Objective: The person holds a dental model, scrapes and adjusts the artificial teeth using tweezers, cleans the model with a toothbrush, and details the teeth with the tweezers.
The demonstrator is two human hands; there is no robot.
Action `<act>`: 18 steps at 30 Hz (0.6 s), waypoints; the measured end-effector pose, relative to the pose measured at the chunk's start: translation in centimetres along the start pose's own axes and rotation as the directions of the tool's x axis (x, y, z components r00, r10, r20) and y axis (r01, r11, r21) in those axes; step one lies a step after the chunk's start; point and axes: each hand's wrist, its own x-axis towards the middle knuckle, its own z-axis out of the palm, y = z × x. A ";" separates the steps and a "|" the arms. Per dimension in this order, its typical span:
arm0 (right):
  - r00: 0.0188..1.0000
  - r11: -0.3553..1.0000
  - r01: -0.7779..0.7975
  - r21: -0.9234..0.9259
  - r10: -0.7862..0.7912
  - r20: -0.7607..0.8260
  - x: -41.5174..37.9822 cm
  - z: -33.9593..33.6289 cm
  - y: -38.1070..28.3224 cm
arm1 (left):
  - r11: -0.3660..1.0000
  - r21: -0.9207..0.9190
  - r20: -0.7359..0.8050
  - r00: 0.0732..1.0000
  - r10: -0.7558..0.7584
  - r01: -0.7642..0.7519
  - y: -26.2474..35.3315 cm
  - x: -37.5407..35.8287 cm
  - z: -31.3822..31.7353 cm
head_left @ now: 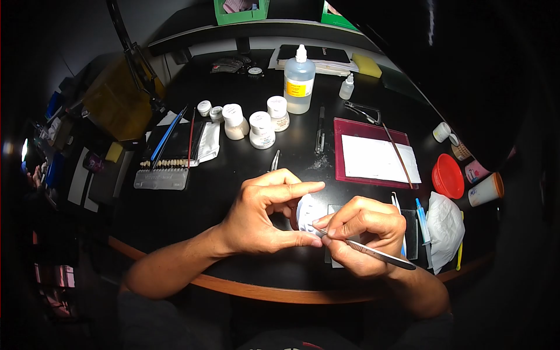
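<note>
**White model [303,213] held in the left hand [256,213], met by a tool from the right**

The white model sits inside the curve of the left hand, its ridged face turned toward the right hand [367,230]. That hand pinches a slim metal tool [382,255] like a pen, near its working end, probably for fine control; the tip appears to be at or very near the model, though actual contact is hard to judge.

The left index finger stretches over the model and the thumb lies below, likely to steady it while leaving that face accessible. Both forearms come in low over the near edge of the tabletop [175,216], wrists angled inward.

Beyond the right hand, a brush [396,151] lies across white paper [370,157] on a maroon tray [340,149], seemingly within easy reach. Crumpled tissue [445,227] sits to that hand's right. Beyond the left hand stand white-capped jars [262,137]; to its left lies a row of shade tabs [169,164].
</note>
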 end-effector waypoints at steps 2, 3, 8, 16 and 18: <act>1.000 1.000 -0.003 0.006 0.003 0.001 0.0 0.0 0.1 | 1.000 -0.006 0.010 1.000 0.000 0.000 0.1 0.0 -0.1; 1.000 1.000 -0.003 0.006 0.003 0.006 0.0 -0.1 0.0 | 1.000 0.004 0.015 1.000 0.004 -0.004 0.1 0.0 -0.1; 0.999 1.000 0.002 0.010 -0.002 0.039 0.1 -0.2 -0.1 | 0.999 0.030 0.035 0.999 0.015 -0.016 0.2 0.1 -0.3; 0.998 1.000 0.000 0.009 -0.001 0.069 0.1 -0.4 -0.3 | 0.994 0.095 0.054 0.998 0.041 -0.046 0.4 0.2 -0.5; 0.998 1.000 -0.001 -0.005 0.002 0.069 0.1 -0.4 -0.3 | 0.993 0.104 0.058 0.997 0.047 -0.053 0.5 0.3 -0.5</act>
